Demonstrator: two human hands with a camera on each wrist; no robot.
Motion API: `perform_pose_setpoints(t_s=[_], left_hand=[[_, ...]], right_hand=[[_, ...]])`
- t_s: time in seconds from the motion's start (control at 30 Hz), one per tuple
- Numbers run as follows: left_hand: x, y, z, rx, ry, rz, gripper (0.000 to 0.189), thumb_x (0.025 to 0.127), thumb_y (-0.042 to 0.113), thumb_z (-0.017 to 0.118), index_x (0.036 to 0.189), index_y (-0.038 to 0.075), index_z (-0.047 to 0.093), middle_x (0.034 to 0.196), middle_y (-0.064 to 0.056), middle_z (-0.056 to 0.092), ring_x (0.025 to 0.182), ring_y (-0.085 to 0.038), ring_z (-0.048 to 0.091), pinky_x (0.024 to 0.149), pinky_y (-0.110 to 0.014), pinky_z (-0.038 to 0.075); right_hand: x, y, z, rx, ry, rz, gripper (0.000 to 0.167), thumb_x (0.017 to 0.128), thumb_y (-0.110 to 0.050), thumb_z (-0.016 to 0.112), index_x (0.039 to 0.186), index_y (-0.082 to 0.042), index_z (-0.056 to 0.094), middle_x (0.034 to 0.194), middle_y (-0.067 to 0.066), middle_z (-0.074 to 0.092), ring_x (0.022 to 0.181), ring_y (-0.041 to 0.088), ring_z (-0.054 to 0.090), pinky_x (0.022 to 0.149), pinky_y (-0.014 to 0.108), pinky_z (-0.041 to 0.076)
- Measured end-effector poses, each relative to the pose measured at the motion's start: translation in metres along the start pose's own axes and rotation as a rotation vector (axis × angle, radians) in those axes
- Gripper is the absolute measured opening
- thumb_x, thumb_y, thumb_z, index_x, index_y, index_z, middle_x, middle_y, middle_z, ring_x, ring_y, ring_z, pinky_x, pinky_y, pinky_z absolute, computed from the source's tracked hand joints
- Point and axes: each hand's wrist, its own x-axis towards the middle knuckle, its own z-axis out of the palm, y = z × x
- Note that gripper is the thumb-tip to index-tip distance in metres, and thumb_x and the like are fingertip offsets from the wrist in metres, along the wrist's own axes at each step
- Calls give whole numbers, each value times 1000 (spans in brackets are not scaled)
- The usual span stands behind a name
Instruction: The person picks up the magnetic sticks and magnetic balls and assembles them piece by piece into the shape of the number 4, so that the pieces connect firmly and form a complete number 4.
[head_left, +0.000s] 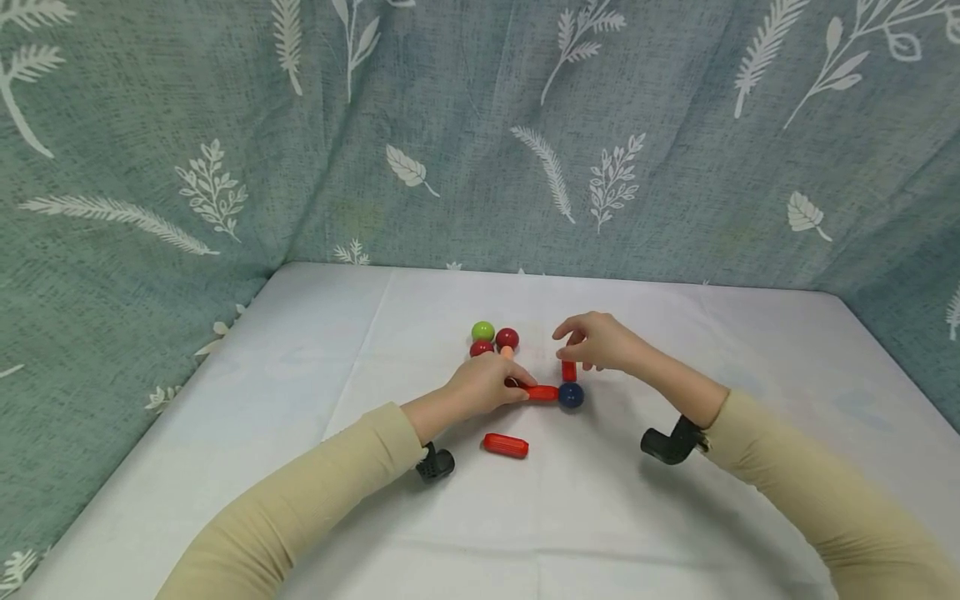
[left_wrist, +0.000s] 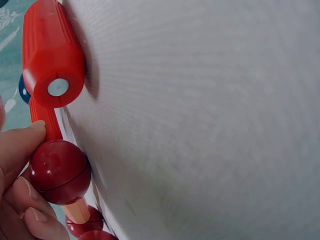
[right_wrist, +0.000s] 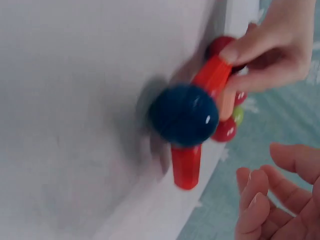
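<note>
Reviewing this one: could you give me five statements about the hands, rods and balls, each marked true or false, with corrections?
1. The left hand pinches a red rod. True.
2. That rod touches the blue ball. True.
3. The right hand grips the blue ball. False: it holds nothing.
4. The loose red rod lies nearer the person than the blue ball. True.
5. The green ball touches the blue ball. False: they are apart.

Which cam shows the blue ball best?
Right wrist: the blue ball is large and unobstructed there, though slightly blurred. Head shows it whole but small; left wrist only a sliver behind a loose red rod.
</note>
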Motion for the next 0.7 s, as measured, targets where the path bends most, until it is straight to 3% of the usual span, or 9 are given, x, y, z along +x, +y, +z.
perform_pose_setpoints(t_s=[0.1, 0.3, 0.47, 0.7], left_hand=[[0, 0, 0, -3, -3, 1, 21, 82, 22, 68, 104, 21, 71, 91, 4, 68, 66, -9, 46, 51, -19, 29], [0, 0, -1, 5, 4, 10, 21, 82, 22, 68, 103, 21, 72, 90, 5, 68, 64, -9, 45, 50, -20, 28], [0, -2, 0, 8, 17, 31, 21, 82, 21, 69, 103, 20, 72, 92, 5, 69, 69, -8, 48, 53, -18, 32], [0, -1, 0, 8, 15, 40, 21, 82, 20, 69, 103, 19, 72, 93, 4, 69, 65, -8, 47, 51, -18, 31]], right_hand=[[9, 3, -4, -26, 18, -51, 38, 86, -14, 62, 121, -2, 56, 92, 12, 63, 69, 20, 58, 59, 27, 49], [31, 5, -3, -107, 52, -239, 38, 84, -11, 64, 120, -2, 57, 99, 15, 65, 86, 25, 61, 70, 30, 51], [52, 3, 0, -142, 6, -327, 41, 84, -10, 64, 123, -3, 55, 111, 18, 62, 105, 33, 56, 82, 37, 50], [75, 2, 3, -140, -90, -370, 45, 86, -8, 61, 129, -6, 51, 121, 15, 57, 115, 32, 50, 95, 46, 41]])
